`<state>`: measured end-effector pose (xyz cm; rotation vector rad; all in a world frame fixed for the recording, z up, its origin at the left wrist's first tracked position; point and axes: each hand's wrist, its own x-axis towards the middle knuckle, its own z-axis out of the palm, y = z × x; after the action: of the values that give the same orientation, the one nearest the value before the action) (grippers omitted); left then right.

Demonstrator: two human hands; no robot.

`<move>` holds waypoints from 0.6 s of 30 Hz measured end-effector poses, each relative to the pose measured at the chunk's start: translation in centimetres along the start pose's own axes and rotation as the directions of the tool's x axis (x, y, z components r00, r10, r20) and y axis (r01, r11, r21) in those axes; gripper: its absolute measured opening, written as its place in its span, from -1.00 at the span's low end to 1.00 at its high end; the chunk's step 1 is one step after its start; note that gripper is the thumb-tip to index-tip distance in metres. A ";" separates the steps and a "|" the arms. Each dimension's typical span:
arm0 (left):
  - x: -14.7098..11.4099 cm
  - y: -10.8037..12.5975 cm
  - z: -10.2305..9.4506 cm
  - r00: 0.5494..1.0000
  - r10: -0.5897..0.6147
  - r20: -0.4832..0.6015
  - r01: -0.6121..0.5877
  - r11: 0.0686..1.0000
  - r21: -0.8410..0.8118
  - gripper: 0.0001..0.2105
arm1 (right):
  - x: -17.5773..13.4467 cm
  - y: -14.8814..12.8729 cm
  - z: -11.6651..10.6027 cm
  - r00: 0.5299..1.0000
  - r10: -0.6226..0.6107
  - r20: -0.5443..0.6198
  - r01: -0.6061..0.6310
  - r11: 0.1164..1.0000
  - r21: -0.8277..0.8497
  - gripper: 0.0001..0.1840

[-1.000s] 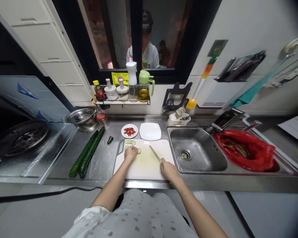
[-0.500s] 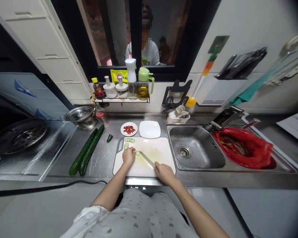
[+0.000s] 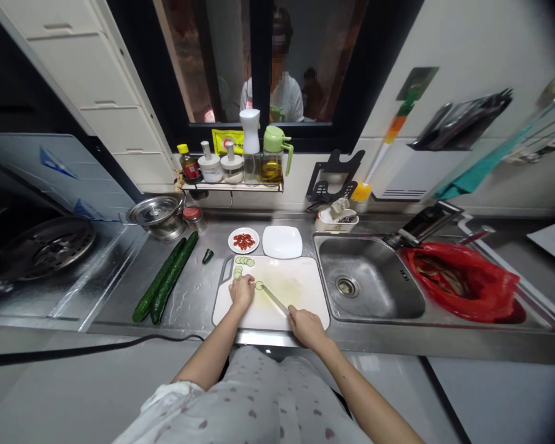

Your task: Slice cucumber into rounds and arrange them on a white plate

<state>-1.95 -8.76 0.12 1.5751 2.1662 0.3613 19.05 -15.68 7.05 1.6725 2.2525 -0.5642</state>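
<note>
A white cutting board (image 3: 300,308) with a grey handle lies in front of me on the counter. My right hand (image 3: 306,325) is closed round the handle of a knife (image 3: 276,301), whose blade points up and left across the board. By the knife's tip lies a pale green cucumber slice (image 3: 259,286). My left hand (image 3: 243,291) is just left of that slice, palm down with curled fingers; what they hold, if anything, is hidden. Several cucumber slices (image 3: 245,261) sit in overlapping rows at the board's upper left.
Two whole cucumbers (image 3: 173,277) and a cucumber end (image 3: 208,256) lie left of the board. Behind it stand a plate of chopped red pieces (image 3: 243,241) and a white plate (image 3: 282,242). To the right are the sink (image 3: 370,271) and a red bag (image 3: 462,283).
The view has shifted slightly, so the scene sits a little further right. My hands, the knife and the slice keep nearly the same places on the board.
</note>
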 end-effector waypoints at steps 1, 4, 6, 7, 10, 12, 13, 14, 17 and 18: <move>0.0 0.0 0.0 1.000 0.002 0.002 -0.002 1.000 0.000 -0.83 | 0.0 0.0 0.0 1.000 -0.004 0.001 0.004 1.000 -0.005 -0.70; -0.1 0.1 -0.1 1.000 0.015 0.016 -0.015 1.000 -0.004 -0.82 | 0.0 -0.1 0.0 1.000 -0.019 0.010 0.020 1.000 -0.022 -0.69; -0.2 0.2 0.0 1.000 0.024 0.016 -0.023 1.000 -0.007 -0.81 | 0.1 -0.2 0.0 1.000 -0.018 0.022 0.018 0.999 -0.028 -0.69; -0.2 0.2 0.0 1.000 0.024 0.015 -0.024 1.000 -0.010 -0.80 | 0.1 -0.3 0.0 0.999 -0.012 0.031 0.013 1.000 -0.027 -0.68; -0.2 0.3 0.0 1.000 0.015 0.017 -0.015 1.000 -0.016 -0.78 | 0.2 -0.7 0.1 0.998 0.003 0.060 -0.002 1.000 -0.018 -0.65; -0.2 0.3 0.1 1.000 0.009 0.026 -0.009 1.000 -0.016 -0.78 | 0.3 -0.9 0.0 0.997 0.010 0.074 -0.009 1.000 -0.012 -0.63; -0.2 0.2 0.1 0.999 0.008 0.031 -0.008 1.000 -0.016 -0.78 | 0.3 -1.0 0.0 0.997 0.010 0.079 -0.009 1.000 -0.009 -0.63; -0.1 0.2 0.1 0.999 0.008 0.033 -0.007 1.000 -0.016 -0.78 | 0.4 -1.1 -0.1 0.996 0.010 0.084 -0.009 1.000 -0.008 -0.62; -0.1 0.2 0.0 0.999 0.008 0.032 -0.008 1.000 -0.020 -0.78 | 0.6 -1.0 -0.4 0.996 -0.011 0.085 0.012 1.000 -0.010 -0.61; 0.0 0.2 0.0 0.999 0.008 0.033 -0.007 1.000 -0.022 -0.77 | 0.7 -1.0 -0.5 0.996 -0.020 0.083 0.021 1.000 -0.010 -0.61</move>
<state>-1.77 -8.74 0.19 1.5670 2.1245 0.3580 17.93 -15.13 7.32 1.5919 2.2122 -0.6132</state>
